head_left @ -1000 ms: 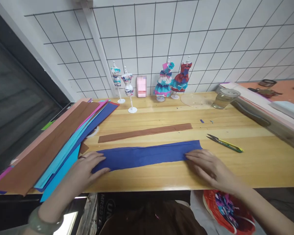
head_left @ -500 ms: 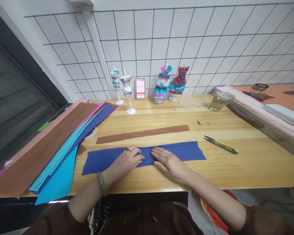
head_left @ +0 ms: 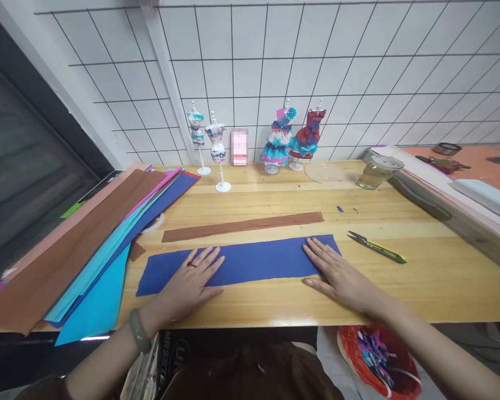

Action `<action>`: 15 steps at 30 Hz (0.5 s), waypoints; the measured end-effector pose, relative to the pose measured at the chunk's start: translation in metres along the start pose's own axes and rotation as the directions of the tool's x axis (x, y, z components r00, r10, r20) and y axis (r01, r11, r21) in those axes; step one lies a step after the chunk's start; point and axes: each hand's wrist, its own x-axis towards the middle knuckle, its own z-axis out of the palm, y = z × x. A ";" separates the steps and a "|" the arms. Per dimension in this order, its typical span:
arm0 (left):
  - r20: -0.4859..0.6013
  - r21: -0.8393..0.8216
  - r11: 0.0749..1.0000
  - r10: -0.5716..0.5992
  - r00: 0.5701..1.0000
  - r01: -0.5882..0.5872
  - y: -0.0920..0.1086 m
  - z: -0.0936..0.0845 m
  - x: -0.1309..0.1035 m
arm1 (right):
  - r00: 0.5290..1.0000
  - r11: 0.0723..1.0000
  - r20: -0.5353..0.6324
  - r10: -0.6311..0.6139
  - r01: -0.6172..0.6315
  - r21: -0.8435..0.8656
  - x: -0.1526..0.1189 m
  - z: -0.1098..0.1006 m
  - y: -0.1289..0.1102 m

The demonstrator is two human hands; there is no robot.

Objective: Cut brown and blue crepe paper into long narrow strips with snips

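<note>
A long blue strip [head_left: 262,260] lies flat on the wooden table, its surface nearly smooth. My left hand [head_left: 194,280] rests palm down on its left part, fingers spread, a ring on one finger and a bangle at the wrist. Toward the strip's right end, my right hand [head_left: 331,272] lies flat with fingers stretched out and its thumb at the near edge. Behind the blue strip is a narrow brown strip [head_left: 244,226], touched by neither hand. Green-handled thread snips [head_left: 377,248] lie to the right of my right hand.
Stacked coloured sheets [head_left: 83,244] cover the table's left side. Along the back stand small dress forms [head_left: 218,145], a phone [head_left: 239,147] and a cup [head_left: 379,171]. A long clear-sided case [head_left: 454,214] lies at right. Below the table edge sits a red bag [head_left: 404,369] of scraps.
Both hands have moved apart along the blue strip, my left to the left and my right to the right. My left fingers have straightened, and the strip's middle looks smoother.
</note>
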 end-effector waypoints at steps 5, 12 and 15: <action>0.052 0.016 0.997 -0.082 0.995 0.081 -0.017 0.004 -0.034 | 0.998 0.999 0.062 -0.010 0.012 -0.039 -0.012 -0.013 0.025; 0.046 -0.012 0.963 -0.269 0.962 0.270 -0.036 -0.001 -0.079 | 0.979 0.965 0.070 -0.190 0.199 -0.171 -0.008 -0.012 0.043; 0.040 -0.026 0.940 -0.338 0.940 0.339 -0.038 -0.006 -0.089 | 0.969 0.945 0.040 -0.243 0.246 -0.218 -0.005 -0.006 0.051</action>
